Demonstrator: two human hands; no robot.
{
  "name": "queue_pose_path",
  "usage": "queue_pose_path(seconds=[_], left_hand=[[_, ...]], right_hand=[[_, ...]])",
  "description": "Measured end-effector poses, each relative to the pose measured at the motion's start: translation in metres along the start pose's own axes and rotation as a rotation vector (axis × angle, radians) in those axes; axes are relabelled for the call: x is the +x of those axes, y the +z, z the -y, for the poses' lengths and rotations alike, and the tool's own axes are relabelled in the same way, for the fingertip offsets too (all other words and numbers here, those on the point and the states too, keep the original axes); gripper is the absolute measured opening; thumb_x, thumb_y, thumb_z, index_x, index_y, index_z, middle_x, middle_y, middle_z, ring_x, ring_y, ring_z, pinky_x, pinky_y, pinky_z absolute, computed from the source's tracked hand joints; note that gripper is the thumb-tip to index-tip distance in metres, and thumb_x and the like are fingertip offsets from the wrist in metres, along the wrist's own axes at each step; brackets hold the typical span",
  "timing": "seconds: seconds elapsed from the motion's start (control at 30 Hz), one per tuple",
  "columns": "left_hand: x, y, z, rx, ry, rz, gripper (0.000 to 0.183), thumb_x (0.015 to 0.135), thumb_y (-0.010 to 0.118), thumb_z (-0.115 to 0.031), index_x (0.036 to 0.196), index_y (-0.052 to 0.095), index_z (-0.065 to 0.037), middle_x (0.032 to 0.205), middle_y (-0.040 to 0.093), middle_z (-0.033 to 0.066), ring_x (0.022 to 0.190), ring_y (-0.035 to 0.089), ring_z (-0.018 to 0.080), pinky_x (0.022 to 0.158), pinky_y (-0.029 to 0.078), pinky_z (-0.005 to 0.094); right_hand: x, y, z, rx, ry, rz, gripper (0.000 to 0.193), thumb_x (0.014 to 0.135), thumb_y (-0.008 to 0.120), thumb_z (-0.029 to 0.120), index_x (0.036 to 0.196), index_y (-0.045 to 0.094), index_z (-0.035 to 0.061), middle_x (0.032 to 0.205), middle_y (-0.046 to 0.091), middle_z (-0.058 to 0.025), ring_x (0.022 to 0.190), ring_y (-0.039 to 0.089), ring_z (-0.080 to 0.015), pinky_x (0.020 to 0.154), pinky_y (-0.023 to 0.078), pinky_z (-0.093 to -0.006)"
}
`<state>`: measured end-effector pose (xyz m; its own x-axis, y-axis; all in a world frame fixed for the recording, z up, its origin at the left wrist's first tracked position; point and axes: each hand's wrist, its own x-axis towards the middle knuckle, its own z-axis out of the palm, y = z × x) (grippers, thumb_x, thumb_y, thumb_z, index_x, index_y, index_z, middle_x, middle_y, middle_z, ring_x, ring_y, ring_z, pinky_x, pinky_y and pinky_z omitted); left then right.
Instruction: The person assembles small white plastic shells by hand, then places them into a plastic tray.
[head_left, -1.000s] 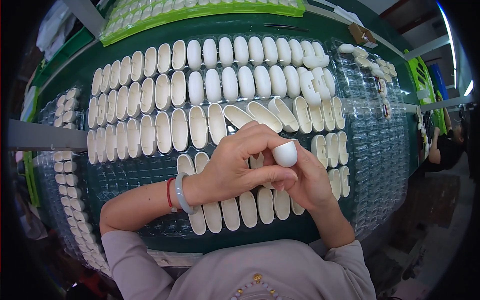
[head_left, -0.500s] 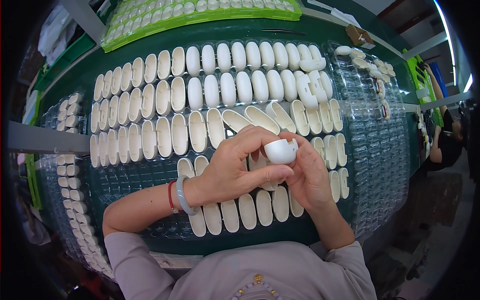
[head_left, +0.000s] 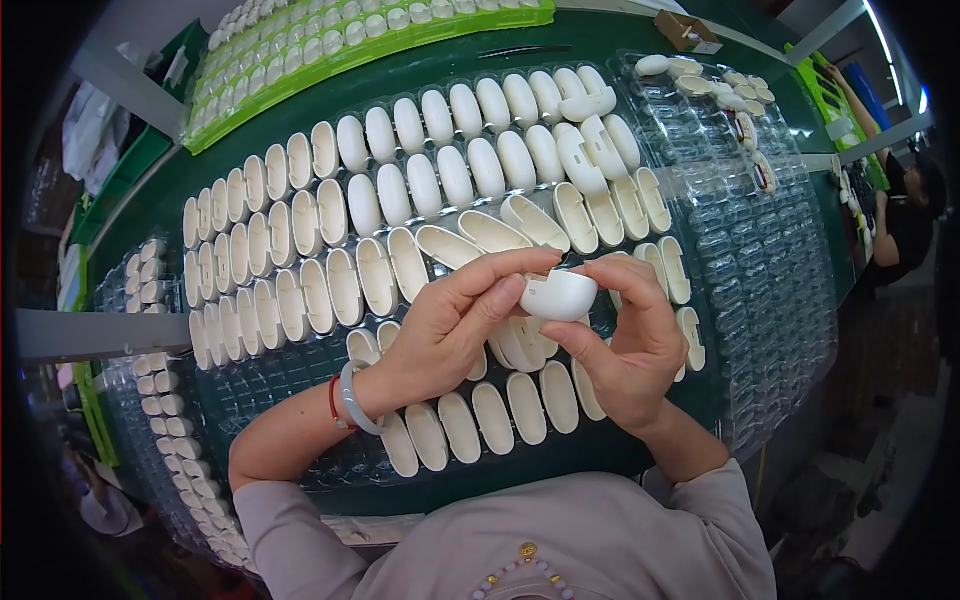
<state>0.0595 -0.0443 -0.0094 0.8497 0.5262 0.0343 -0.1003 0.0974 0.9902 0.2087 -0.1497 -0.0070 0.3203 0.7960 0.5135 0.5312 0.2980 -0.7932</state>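
Between my two hands, above the middle of the table, I hold a rounded white plastic shell (head_left: 562, 296) with a notch in its rim. My left hand (head_left: 462, 312) pinches its left end between thumb and fingers. At the right end, my right hand (head_left: 630, 335) grips it with the thumb below and the fingers above. Beneath my hands lie several more open cream shells, such as this shell (head_left: 492, 418) in the front row. Others, like this tilted shell (head_left: 494, 232), sit just beyond my fingers. My hands hide part of the rows.
Closed-side-up white shells (head_left: 437, 118) fill the back rows. A clear blister tray (head_left: 750, 300) stands at the right, with loose parts at its far end. Behind is a green tray (head_left: 370, 45) of small pieces; a cardboard box (head_left: 687, 33) sits far right. Another person (head_left: 895, 220) works beyond.
The shell has been turned between my hands so that its notch now faces left. My right hand has shifted to grip the right end with thumb and fingers apart. The view has tilted slightly.
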Motion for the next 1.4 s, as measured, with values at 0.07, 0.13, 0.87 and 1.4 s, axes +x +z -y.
queue_pose_path(seconds=[0.07, 0.13, 0.87, 1.4], left_hand=[[0.0, 0.0, 0.002, 0.054, 0.027, 0.014, 0.033, 0.096, 0.037, -0.01, 0.126, 0.05, -0.002, 0.127, 0.052, 0.0093, 0.116, 0.049, 0.016, 0.098, 0.037, 0.0293], [-0.002, 0.0, 0.0, 0.107, 0.054, 0.023, 0.034, 0.096, 0.037, -0.009, 0.127, 0.049, -0.001, 0.128, 0.052, 0.0097, 0.117, 0.048, 0.0163, 0.099, 0.036, 0.0293], [0.002, 0.007, 0.004, 0.204, 0.042, 0.032, 0.034, 0.096, 0.042, -0.01, 0.129, 0.048, -0.004, 0.121, 0.057, 0.0125, 0.109, 0.056, 0.0206, 0.091, 0.043, 0.0282], [-0.062, -0.038, -0.041, 0.878, 0.374, 0.009, 0.016, 0.078, 0.064, -0.016, 0.087, 0.061, -0.002, 0.074, 0.061, 0.0115, 0.072, 0.06, 0.0312, 0.065, 0.046, 0.0399]], right_hand=[[0.0, 0.002, 0.0, 0.038, 0.005, -0.002, 0.046, 0.066, 0.077, 0.0, 0.107, 0.058, 0.0004, 0.102, 0.061, -0.0106, 0.091, 0.059, -0.0214, 0.077, 0.048, -0.0292], [0.0, 0.004, 0.002, 0.077, 0.009, 0.0, 0.046, 0.067, 0.077, -0.001, 0.108, 0.058, 0.0, 0.103, 0.061, -0.0109, 0.092, 0.06, -0.0217, 0.079, 0.048, -0.0296], [0.0, 0.001, 0.0, 0.044, 0.021, -0.06, 0.042, 0.068, 0.077, 0.001, 0.106, 0.059, 0.0, 0.099, 0.063, -0.011, 0.089, 0.061, -0.0197, 0.077, 0.049, -0.0283], [-0.011, 0.0, 0.004, 0.042, 0.107, 0.099, 0.036, 0.095, 0.045, 0.014, 0.126, 0.044, -0.0051, 0.127, 0.05, -0.0173, 0.116, 0.05, -0.0229, 0.101, 0.035, -0.0364]])
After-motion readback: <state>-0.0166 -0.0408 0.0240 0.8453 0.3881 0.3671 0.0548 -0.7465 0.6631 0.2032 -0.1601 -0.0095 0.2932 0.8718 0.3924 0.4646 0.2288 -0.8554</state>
